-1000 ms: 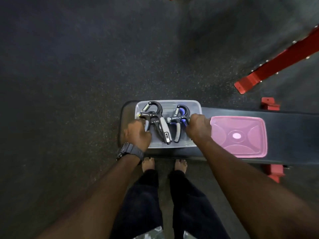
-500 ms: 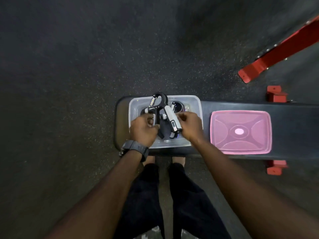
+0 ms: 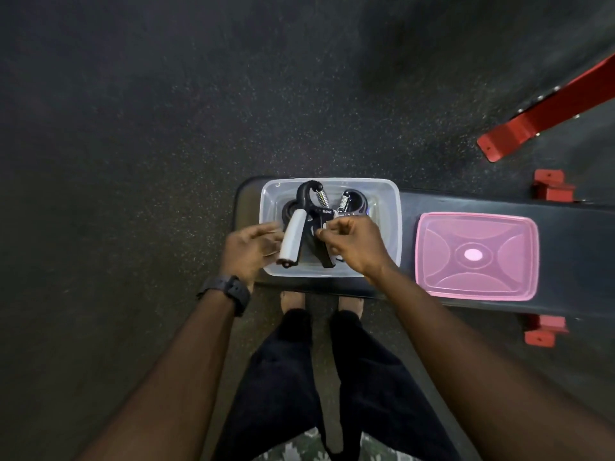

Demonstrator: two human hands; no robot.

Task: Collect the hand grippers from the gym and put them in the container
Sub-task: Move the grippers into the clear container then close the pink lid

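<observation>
I see a clear container point(image 3: 387, 207) sitting on the left end of a dark table point(image 3: 565, 227), just above the middle of the frame. A black gripper point(image 3: 311, 211) with a white handle lies across the top of the container, its hooked end toward the far rim and the white handle slanting down to the lower left rim. A 2nd gripper point(image 3: 352, 202) lies under it in the container, with its spring and a curved black top showing at upper right.

My left hand point(image 3: 248, 251) is at the container's lower left corner, fingers spread loosely, right beside the white handle; I cannot tell whether it touches it. My right hand point(image 3: 354, 244) is over the container's lower right part, fingers curled, thumb and forefinger pinching at the top gripper's black handle.

A pink lid point(image 3: 476, 256) lies flat on the table to the right of the container, apart from it.
</observation>
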